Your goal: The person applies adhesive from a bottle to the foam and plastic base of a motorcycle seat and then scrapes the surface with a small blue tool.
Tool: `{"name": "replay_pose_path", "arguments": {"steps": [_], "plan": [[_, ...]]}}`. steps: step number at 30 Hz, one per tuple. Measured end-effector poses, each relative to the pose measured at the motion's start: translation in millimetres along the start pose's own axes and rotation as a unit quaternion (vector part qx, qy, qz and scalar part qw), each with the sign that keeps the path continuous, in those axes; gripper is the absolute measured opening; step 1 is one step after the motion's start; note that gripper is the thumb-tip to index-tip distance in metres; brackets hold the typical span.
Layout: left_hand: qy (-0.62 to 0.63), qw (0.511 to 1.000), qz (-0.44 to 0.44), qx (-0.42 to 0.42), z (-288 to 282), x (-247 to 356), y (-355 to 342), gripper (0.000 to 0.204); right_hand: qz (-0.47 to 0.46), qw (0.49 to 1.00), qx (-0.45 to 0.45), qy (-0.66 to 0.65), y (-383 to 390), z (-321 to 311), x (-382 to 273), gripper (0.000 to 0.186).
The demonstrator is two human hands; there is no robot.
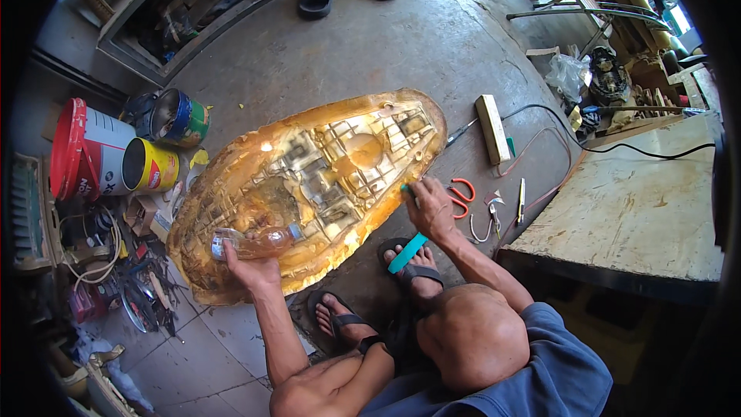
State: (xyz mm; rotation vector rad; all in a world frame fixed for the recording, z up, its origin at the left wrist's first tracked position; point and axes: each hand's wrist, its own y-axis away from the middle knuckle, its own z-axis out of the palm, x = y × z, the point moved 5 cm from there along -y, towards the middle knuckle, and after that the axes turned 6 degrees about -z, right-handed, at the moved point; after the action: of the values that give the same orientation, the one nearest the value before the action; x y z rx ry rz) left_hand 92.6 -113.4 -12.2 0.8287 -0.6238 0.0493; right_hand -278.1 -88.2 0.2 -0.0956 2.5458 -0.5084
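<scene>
Head view: left hand grips clear plastic bottle over glossy amber mould.

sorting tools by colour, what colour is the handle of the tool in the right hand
Teal, a flat plastic handle sticking out below the right hand; clearest in the head view.

A grey concrete floor is carrying a large amber, teardrop-shaped resin mould. Right of the mould, orange-handled scissors and a pale wooden block are lying; left of it, paint cans are resting.
</scene>
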Motion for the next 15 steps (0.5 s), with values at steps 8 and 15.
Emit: {"name": "replay_pose_path", "arguments": {"steps": [8,15], "plan": [[0.018,0.998,0.027,-0.05,-20,15,-17,0.043,-0.06,0.979,-0.108,-0.164,-6,-7,-21,0.018],[-0.003,0.999,0.033,-0.032,0,5,1,0.038,0.197,0.979,0.024,0.049,-83,-23,62,0.028]]}}
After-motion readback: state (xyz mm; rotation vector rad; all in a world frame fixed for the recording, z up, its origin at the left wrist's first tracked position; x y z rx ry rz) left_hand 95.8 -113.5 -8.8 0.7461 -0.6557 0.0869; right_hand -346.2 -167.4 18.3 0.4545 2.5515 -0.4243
